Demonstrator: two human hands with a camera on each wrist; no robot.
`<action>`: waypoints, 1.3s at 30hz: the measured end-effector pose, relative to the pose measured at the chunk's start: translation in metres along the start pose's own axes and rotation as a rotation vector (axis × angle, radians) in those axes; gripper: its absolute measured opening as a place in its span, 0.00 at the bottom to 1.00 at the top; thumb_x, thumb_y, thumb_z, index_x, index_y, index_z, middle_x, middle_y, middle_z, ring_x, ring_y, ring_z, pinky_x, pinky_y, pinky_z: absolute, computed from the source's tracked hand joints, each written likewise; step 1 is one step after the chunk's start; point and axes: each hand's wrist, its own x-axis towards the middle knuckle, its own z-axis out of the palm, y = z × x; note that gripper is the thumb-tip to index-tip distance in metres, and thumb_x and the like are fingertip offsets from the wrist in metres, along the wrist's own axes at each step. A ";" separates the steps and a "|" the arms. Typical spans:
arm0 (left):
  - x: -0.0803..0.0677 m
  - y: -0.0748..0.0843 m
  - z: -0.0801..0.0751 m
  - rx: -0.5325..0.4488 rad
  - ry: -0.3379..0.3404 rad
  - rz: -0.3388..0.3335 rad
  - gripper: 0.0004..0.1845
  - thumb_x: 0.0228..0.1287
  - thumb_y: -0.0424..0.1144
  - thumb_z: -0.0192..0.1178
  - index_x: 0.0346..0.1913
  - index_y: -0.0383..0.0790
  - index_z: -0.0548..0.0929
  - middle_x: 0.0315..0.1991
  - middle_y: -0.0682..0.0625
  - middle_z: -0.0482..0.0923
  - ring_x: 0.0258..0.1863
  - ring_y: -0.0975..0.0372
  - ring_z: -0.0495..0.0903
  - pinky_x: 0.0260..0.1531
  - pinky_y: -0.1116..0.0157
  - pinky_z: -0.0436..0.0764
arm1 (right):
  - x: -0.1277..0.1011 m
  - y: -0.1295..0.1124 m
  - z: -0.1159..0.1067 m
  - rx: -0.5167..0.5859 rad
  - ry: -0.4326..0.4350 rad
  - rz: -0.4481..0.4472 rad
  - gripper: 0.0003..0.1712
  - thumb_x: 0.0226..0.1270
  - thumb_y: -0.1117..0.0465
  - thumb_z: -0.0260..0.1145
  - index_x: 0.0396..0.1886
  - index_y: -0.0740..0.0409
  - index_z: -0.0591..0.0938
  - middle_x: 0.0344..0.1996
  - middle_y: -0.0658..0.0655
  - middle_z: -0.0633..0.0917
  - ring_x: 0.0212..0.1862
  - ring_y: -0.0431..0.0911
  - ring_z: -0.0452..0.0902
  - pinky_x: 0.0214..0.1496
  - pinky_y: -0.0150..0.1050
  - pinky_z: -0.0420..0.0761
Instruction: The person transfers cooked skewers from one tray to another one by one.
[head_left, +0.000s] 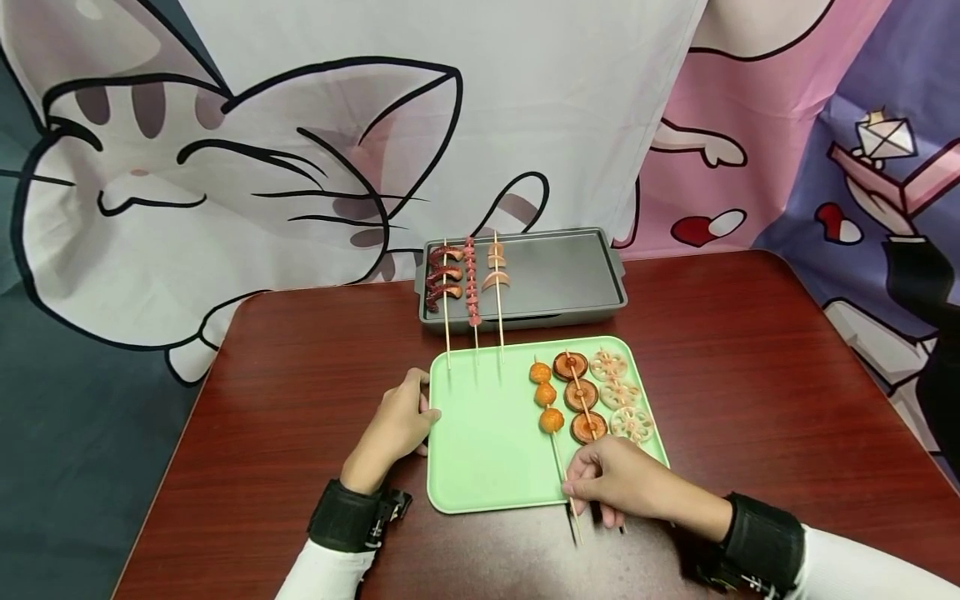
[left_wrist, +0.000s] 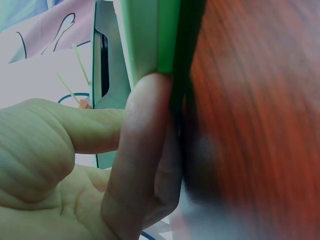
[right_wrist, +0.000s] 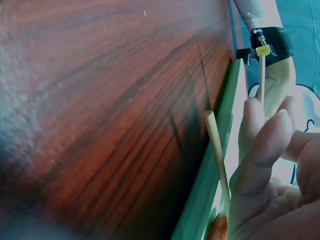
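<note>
Pinching w/ your right hand (head_left: 611, 483) the bare stick end of the orange-ball skewer (head_left: 547, 396), fingers curled on it at the near edge of the green tray (head_left: 480, 450); skewer lies on tray, stick tip overhanging onto desk (head_left: 300, 400). Your left hand (head_left: 393, 429) rests vs tray's left rim, fingers straight, touching edge, holding nothing. Mushroom skewer (head_left: 581, 393) & lotus-root skewer (head_left: 618, 393) lie just beside it. Grey grill pan (head_left: 570, 275) behind tray carries 3 skewers (head_left: 468, 275).
</note>
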 end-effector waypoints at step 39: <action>0.002 0.000 -0.001 0.008 -0.008 -0.002 0.27 0.71 0.27 0.63 0.69 0.32 0.66 0.34 0.42 0.72 0.20 0.56 0.77 0.15 0.62 0.84 | 0.015 -0.015 -0.048 -0.213 0.187 -0.220 0.03 0.72 0.64 0.68 0.41 0.57 0.87 0.29 0.45 0.86 0.32 0.34 0.80 0.36 0.30 0.84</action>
